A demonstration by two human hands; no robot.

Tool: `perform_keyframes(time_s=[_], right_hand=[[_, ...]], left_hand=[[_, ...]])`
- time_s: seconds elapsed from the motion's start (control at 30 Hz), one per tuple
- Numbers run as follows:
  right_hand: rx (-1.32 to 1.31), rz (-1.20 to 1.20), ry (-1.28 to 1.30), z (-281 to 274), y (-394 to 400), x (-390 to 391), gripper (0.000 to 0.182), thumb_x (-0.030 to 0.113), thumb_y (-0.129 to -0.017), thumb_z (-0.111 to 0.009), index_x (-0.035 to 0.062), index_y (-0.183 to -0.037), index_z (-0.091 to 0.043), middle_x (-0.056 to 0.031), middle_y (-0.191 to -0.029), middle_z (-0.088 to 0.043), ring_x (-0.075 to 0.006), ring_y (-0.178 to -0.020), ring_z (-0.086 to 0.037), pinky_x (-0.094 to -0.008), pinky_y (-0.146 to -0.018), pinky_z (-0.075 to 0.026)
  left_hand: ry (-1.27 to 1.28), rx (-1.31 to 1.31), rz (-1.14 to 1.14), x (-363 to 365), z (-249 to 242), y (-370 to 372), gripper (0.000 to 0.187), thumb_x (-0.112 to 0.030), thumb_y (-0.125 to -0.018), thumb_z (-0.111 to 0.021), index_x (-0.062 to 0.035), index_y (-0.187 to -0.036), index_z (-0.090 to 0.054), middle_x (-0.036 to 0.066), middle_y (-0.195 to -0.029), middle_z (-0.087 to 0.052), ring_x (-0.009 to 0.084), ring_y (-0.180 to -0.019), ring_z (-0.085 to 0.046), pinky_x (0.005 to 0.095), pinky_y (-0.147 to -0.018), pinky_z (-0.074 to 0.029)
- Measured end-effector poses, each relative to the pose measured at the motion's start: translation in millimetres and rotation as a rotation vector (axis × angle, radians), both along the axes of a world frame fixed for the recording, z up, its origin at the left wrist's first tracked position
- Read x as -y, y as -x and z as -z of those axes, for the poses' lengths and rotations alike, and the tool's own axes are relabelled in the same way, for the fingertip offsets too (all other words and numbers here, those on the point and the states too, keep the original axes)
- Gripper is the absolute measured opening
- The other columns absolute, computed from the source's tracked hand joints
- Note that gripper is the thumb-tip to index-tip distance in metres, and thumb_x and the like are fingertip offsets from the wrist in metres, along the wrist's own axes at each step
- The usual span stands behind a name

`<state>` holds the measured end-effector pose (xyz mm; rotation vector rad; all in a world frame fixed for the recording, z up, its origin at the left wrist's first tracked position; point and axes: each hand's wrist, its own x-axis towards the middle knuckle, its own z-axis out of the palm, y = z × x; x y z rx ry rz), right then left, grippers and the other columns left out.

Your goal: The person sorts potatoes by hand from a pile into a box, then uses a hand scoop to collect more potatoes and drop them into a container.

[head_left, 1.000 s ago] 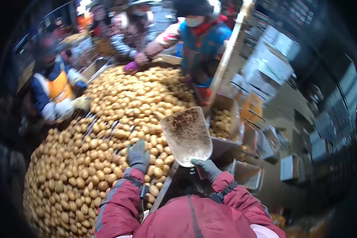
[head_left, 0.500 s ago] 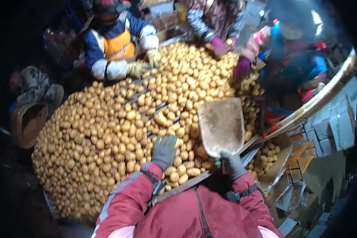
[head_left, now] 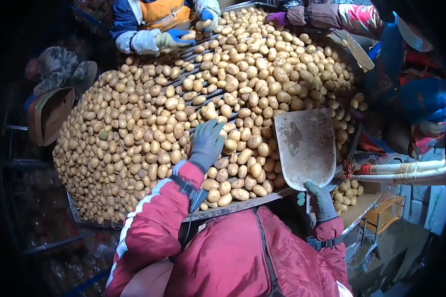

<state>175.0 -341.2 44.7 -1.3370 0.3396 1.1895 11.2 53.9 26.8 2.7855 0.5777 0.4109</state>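
While the left hand [head_left: 206, 143] rests spread on potatoes [head_left: 183, 109], the right grip [head_left: 321, 200] seemingly clasps a scoop [head_left: 306, 146].

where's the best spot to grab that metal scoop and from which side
Take the metal scoop by its short handle at the near, narrow end, coming from below on the right, as the right hand does. The blade is broad, flat and dusty, with thin edges that offer no grip, and it lies over the potatoes.
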Motion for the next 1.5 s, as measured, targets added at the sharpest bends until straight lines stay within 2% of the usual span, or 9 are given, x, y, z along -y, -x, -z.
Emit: perform_keyframes(time_s=[0.17, 0.33, 0.47, 0.67, 0.8, 0.87, 1.0, 1.2, 1.5], right_hand=[[0.048, -0.104, 0.002, -32.3, -1.7, 5.2, 0.033, 0.03, -0.095, -0.069, -0.0016, -0.104, -0.066, -0.0101, -0.071, -0.067, -0.0224, -0.051, -0.065, -0.0318, -0.043, -0.051], [-0.024, -0.238, 0.17, -61.6, 0.1, 6.8, 0.036, 0.031, -0.093, -0.073, -0.003, -0.105, -0.069, -0.0086, -0.065, -0.065, -0.0193, -0.045, -0.061, -0.0291, -0.042, -0.048], [-0.126, -0.234, 0.151, -52.9, 10.9, 3.6, 0.039, 0.03, -0.091, -0.075, -0.0038, -0.109, -0.069, -0.0065, -0.062, -0.063, -0.0187, -0.045, -0.06, -0.0286, -0.043, -0.048], [-0.17, -0.216, 0.152, -46.5, 28.5, -12.4, 0.038, 0.021, -0.086, -0.082, -0.0015, -0.114, -0.069, -0.0084, -0.095, -0.072, -0.0157, -0.067, -0.065, -0.0292, -0.052, -0.052], [-0.069, -0.183, 0.095, -29.7, 39.5, -6.9, 0.039, 0.026, -0.087, -0.08, -0.0019, -0.111, -0.068, -0.0095, -0.089, -0.07, -0.0175, -0.061, -0.064, -0.0296, -0.05, -0.053], [-0.071, -0.17, 0.088, -23.7, 40.2, -8.2, 0.039, 0.026, -0.087, -0.08, -0.0018, -0.112, -0.067, -0.0095, -0.091, -0.07, -0.0175, -0.062, -0.064, -0.03, -0.05, -0.053], [-0.123, -0.146, 0.021, -16.1, 34.5, -13.9, 0.041, 0.024, -0.089, -0.077, -0.002, -0.118, -0.064, -0.0093, -0.091, -0.07, -0.0173, -0.062, -0.064, -0.0294, -0.046, -0.052], [-0.033, -0.087, -0.033, 1.3, 42.3, -6.9, 0.04, 0.016, -0.09, -0.072, -0.0018, -0.123, -0.058, -0.0089, -0.086, -0.068, -0.0179, -0.058, -0.064, -0.0299, -0.044, -0.052], [-0.106, 0.006, -0.052, -3.3, 20.0, 24.9, 0.04, 0.012, -0.092, -0.065, -0.0039, -0.126, -0.053, -0.0125, -0.087, -0.067, -0.0202, -0.061, -0.066, -0.0328, -0.046, -0.057]], left_hand=[[0.102, 0.015, 0.043, -32.9, 21.7, -77.5, 0.03, -0.02, -0.087, -0.066, -0.011, -0.115, -0.067, 0.012, -0.113, -0.068, 0.0333, -0.11, -0.06, 0.0471, -0.099, -0.045], [-0.235, -0.439, 0.044, -48.0, 35.2, -122.3, 0.021, -0.015, -0.083, -0.068, -0.0152, -0.103, -0.068, 0.011, -0.099, -0.069, 0.0292, -0.094, -0.067, 0.0462, -0.077, -0.053], [-0.32, -0.406, 0.143, -60.4, 42.7, -125.9, 0.021, -0.019, -0.08, -0.07, -0.0154, -0.101, -0.069, 0.011, -0.089, -0.07, 0.0301, -0.09, -0.068, 0.046, -0.074, -0.054], [-0.302, -0.439, 0.096, -57.6, 38.0, -134.5, 0.017, -0.022, -0.082, -0.066, -0.0135, -0.096, -0.073, 0.014, -0.091, -0.073, 0.0316, -0.09, -0.07, 0.0454, -0.076, -0.054], [0.171, -0.339, -0.096, -61.3, 7.0, -128.4, 0.02, -0.024, -0.083, -0.07, -0.0079, -0.094, -0.076, 0.009, -0.091, -0.075, 0.0258, -0.083, -0.072, 0.0393, -0.075, -0.056], [1.028, -0.161, -0.177, -50.7, -13.0, -121.9, 0.024, -0.023, -0.083, -0.074, -0.0046, -0.098, -0.075, 0.004, -0.087, -0.074, 0.0149, -0.077, -0.068, 0.0307, -0.074, -0.055], [1.289, -0.043, 0.198, -9.9, -28.0, -111.5, 0.038, -0.03, -0.089, -0.076, -0.0044, -0.116, -0.071, 0.005, -0.108, -0.07, 0.0118, -0.097, -0.064, 0.0283, -0.087, -0.052], [0.33, -0.035, 0.189, 30.4, 43.4, -71.1, 0.038, -0.027, -0.096, -0.063, -0.0095, -0.129, -0.065, 0.017, -0.134, -0.06, 0.0376, -0.126, -0.053, 0.0449, -0.111, -0.041], [-0.097, -0.161, 0.412, 23.5, -9.5, 36.2, 0.021, -0.021, -0.09, -0.065, -0.0118, -0.109, -0.069, 0.008, -0.122, -0.063, 0.0307, -0.115, -0.057, 0.0445, -0.099, -0.046]])
